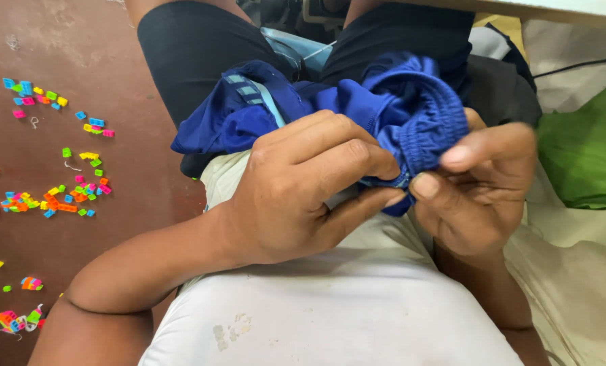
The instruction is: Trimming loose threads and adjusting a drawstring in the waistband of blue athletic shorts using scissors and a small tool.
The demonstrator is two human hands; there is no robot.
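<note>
I note a blue garment (357, 102) bunched across the lap, its long axis running roughly side to side over the black shorts (187, 47), with the gathered elastic waistband (432, 129) turned toward the wearer at the garment's right end. A pale striped trim shows at the garment's left end. My left hand (303, 190) sits just below the garment's middle, knuckles up, forearm coming in from the lower left, fingers curled closed and pinching the waistband edge against the thumb. My right hand (479, 183) lies just below the waistband, palm turned inward, thumb and forefinger closed on the same edge, touching the left fingertips. Below the garment is a white shirt (337, 305). Well to the left of the garment, small coloured plastic bricks (65, 193) lie scattered on the red-brown floor (79, 41). To the right of the garment lies green cloth (588, 149).
</note>
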